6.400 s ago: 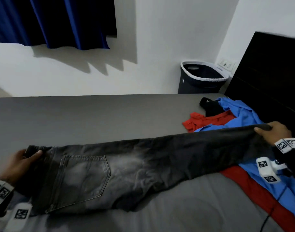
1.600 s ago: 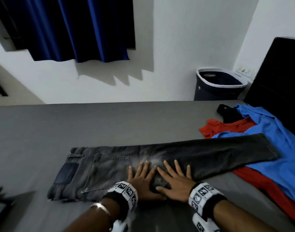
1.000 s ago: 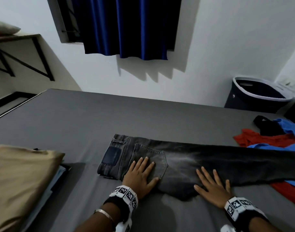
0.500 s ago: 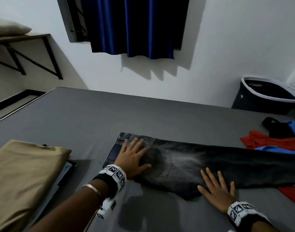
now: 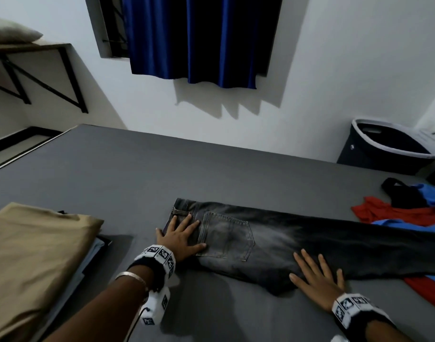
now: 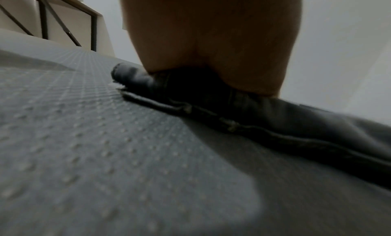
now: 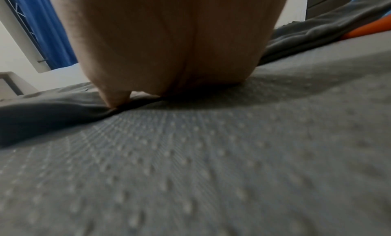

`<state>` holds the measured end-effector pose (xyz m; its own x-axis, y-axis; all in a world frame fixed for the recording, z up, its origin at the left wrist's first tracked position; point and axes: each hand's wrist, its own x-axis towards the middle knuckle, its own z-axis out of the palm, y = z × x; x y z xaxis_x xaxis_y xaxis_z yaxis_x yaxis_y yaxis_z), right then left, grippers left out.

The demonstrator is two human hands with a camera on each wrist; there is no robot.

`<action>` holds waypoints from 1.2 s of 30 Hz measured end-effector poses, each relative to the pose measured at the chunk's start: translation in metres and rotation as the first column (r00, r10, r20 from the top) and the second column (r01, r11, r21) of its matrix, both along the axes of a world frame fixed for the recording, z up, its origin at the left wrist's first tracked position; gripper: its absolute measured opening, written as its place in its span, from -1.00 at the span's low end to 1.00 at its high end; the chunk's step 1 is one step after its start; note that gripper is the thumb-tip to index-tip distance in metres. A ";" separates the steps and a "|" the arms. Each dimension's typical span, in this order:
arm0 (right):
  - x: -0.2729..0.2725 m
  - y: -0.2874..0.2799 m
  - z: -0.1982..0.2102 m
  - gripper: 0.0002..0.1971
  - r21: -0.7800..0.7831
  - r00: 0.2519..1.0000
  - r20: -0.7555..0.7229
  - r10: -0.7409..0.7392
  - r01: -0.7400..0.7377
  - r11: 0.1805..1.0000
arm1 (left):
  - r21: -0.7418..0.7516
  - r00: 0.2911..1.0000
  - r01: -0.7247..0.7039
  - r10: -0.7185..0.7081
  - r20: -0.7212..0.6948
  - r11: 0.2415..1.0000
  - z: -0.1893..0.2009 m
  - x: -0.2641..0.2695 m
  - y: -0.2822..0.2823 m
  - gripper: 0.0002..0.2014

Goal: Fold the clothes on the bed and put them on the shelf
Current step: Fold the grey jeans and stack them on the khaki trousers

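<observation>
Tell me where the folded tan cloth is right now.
In the head view, the folded tan cloth lies on the grey bed at lower left, left of the left hand pressing the dark grey jeans.

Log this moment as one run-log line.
step: smoothing | item: grey jeans flat on bed | left hand: open, at waistband | right hand: open, near crotch

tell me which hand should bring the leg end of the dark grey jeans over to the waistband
Right, probably. The right hand lies flat at the thigh of the dark grey jeans, on the leg side; the left hand presses the waistband and can anchor it.
</observation>
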<state>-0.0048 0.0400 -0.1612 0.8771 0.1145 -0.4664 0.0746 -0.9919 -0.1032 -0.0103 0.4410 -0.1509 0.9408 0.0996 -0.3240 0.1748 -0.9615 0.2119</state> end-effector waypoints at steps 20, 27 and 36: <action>-0.017 0.025 0.006 -0.67 0.757 0.292 -0.585 -0.757 0.532 -0.380 | -0.524 0.793 -0.571 0.591 -0.152 0.632 0.018 -0.023 0.037 -0.53; -0.005 0.007 0.004 -0.53 0.670 0.261 -0.658 -0.707 0.631 -0.391 | -0.785 0.779 -0.521 0.564 -0.275 0.336 -0.016 -0.033 0.072 -0.34; -0.015 0.024 0.005 -0.48 0.673 0.290 -0.698 -0.654 0.577 -0.462 | -0.520 0.775 -0.535 0.632 0.011 0.665 0.005 -0.066 0.131 -0.52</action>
<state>-0.0193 0.0644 -0.1559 0.6767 -0.3477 -0.6490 -0.4724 0.4711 -0.7450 -0.0761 0.5723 -0.1455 0.7845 0.5321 -0.3184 0.5792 -0.4453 0.6828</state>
